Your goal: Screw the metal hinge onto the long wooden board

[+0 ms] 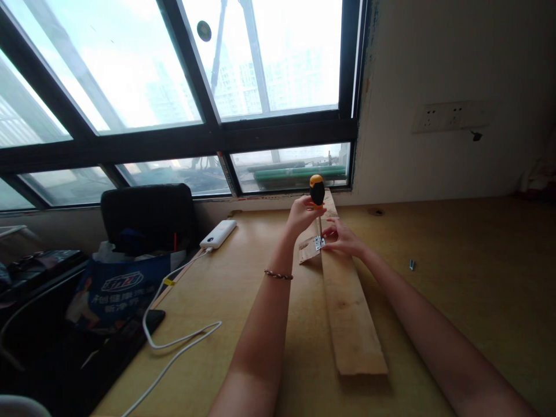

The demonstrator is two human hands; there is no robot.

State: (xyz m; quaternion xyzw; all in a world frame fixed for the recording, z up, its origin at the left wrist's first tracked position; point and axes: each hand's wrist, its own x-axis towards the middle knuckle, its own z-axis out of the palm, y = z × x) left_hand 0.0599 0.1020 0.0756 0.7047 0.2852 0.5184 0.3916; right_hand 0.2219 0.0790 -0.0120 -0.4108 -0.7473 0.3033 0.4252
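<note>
A screwdriver with a yellow and black handle stands upright, its shaft tip at a small metal hinge. My left hand is closed around the lower part of the handle. Thumb and fingers of my right hand pinch at the hinge, close to the shaft tip; whether a screw is between them is hidden. The hinge lies along the left edge of a long wooden board. A short thin wood piece slopes down from the hinge's left side.
Two small screws lie on the wooden table at the right. A white power bank with a white cable is at the left edge. Beyond that are a black chair and a blue bag. A window and wall border the back.
</note>
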